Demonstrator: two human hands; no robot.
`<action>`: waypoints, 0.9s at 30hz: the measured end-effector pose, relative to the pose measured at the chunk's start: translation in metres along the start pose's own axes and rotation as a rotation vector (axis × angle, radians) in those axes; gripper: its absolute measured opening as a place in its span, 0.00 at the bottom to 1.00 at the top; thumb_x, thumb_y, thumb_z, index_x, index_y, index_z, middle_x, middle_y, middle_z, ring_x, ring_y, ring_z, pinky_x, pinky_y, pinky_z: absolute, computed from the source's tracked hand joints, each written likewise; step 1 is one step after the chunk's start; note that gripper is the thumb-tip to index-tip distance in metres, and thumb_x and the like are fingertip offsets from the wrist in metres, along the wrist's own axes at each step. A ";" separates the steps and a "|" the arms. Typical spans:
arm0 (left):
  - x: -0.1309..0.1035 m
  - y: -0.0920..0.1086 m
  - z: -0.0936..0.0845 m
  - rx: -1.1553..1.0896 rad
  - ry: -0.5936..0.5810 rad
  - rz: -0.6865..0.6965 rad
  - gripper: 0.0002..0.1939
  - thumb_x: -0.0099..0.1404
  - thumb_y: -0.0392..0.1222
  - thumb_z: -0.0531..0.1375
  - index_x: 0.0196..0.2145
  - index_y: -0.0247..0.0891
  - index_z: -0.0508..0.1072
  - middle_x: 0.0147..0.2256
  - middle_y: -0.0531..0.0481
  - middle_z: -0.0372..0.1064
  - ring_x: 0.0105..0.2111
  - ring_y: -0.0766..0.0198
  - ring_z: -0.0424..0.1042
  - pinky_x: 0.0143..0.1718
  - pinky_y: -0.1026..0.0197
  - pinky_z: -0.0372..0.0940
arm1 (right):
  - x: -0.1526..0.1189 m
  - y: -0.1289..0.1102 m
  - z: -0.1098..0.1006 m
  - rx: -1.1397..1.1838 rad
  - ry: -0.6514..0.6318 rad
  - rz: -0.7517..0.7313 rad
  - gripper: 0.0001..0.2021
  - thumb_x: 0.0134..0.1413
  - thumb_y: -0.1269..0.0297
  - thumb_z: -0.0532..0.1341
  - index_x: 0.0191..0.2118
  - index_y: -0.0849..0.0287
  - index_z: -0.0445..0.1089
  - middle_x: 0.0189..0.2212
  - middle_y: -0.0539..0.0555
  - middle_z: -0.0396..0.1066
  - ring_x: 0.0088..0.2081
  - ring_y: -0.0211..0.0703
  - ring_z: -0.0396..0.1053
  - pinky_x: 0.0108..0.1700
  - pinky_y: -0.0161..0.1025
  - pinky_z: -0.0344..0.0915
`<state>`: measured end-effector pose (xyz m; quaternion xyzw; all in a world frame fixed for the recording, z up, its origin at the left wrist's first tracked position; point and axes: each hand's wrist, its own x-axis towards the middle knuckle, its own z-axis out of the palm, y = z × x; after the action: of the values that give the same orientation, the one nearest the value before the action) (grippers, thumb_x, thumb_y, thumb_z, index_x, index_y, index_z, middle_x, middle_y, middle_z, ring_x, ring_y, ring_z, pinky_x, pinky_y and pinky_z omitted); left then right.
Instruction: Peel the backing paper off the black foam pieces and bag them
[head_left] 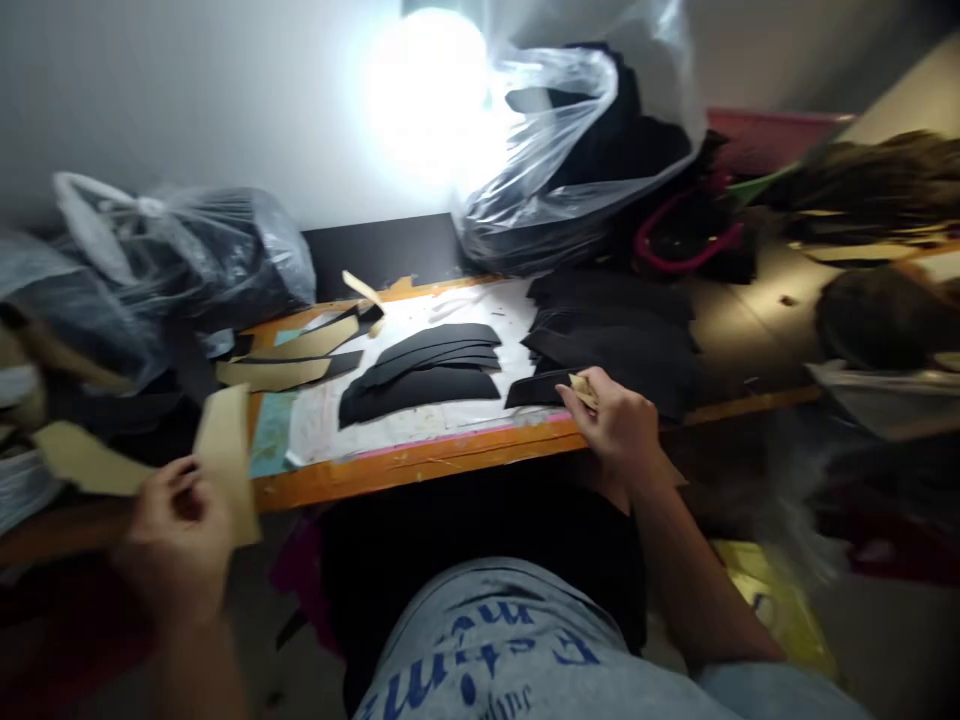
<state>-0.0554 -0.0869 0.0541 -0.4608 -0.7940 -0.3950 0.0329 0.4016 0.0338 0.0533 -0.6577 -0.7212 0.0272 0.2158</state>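
Note:
My left hand [180, 540], blurred, is closed on a tan strip [225, 465] that stands up at the left end of the table. Behind it lies another tan piece [90, 460]. At the table's front edge my right hand [619, 415] is closed on a small tan piece [583, 390], mostly hidden by the fingers. Just beyond that hand are a black strip [536, 390] and a stack of black pieces [615, 330]. Several curved black pieces [427, 390] overlap on white paper in the middle. To their left lie tan strips [277, 375] with dark undersides.
A tied clear bag [217, 250] of dark material stands at the back left. A larger open plastic bag [570, 170] of black pieces is at the back right, near a bright lamp [427, 95]. The orange table edge [420, 465] runs before me; a red bin [772, 140] sits far right.

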 end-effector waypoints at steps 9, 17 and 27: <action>-0.047 0.091 0.059 -0.566 -0.285 -0.297 0.22 0.60 0.53 0.70 0.46 0.36 0.82 0.39 0.45 0.79 0.34 0.61 0.79 0.34 0.64 0.73 | -0.040 -0.131 0.009 0.422 -0.335 -0.585 0.22 0.63 0.42 0.66 0.47 0.58 0.75 0.43 0.56 0.79 0.38 0.44 0.77 0.34 0.36 0.60; -0.050 0.100 0.046 -0.363 -0.268 0.039 0.24 0.69 0.47 0.63 0.61 0.43 0.76 0.43 0.45 0.73 0.35 0.63 0.74 0.40 0.59 0.75 | -0.035 -0.111 0.015 0.606 -0.450 -0.547 0.08 0.68 0.69 0.58 0.41 0.61 0.76 0.36 0.56 0.78 0.35 0.40 0.72 0.37 0.36 0.61; -0.057 0.122 0.039 -0.732 -0.568 0.821 0.21 0.65 0.23 0.64 0.54 0.38 0.77 0.45 0.47 0.76 0.43 0.66 0.78 0.43 0.66 0.74 | -0.030 -0.112 0.012 1.642 -0.979 -0.101 0.18 0.49 0.55 0.77 0.28 0.61 0.71 0.24 0.47 0.68 0.24 0.31 0.61 0.27 0.31 0.58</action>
<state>0.0816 -0.0696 0.0768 -0.7973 -0.3428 -0.4587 -0.1904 0.2937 -0.0075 0.0705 -0.1850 -0.5149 0.7870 0.2850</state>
